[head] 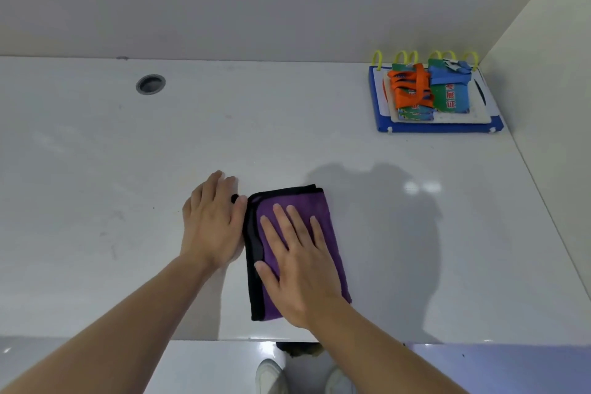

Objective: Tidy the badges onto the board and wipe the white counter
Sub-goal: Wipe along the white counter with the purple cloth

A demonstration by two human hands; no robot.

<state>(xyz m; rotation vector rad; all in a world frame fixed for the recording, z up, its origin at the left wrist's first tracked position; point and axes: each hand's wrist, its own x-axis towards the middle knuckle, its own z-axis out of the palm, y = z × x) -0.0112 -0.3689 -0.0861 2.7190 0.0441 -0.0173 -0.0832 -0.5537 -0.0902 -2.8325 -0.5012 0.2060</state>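
Observation:
A folded purple cloth (pixel 323 227) with a black border lies on the white counter (pixel 96 169) near its front edge. My right hand (pixel 300 269) presses flat on the cloth with straight, spread fingers. My left hand (pixel 212 221) lies flat on the counter just left of the cloth, its thumb touching the cloth's black edge. At the back right corner sits a blue board (pixel 438 128) with yellow rings. On it are stacked badges (pixel 447 96) with orange lanyards (pixel 409 86) and blue ones.
A round grey cable hole (pixel 150 84) is set in the counter at the back left. Walls close the counter at the back and right. Below the front edge are a shiny floor and white shoes (pixel 271 376).

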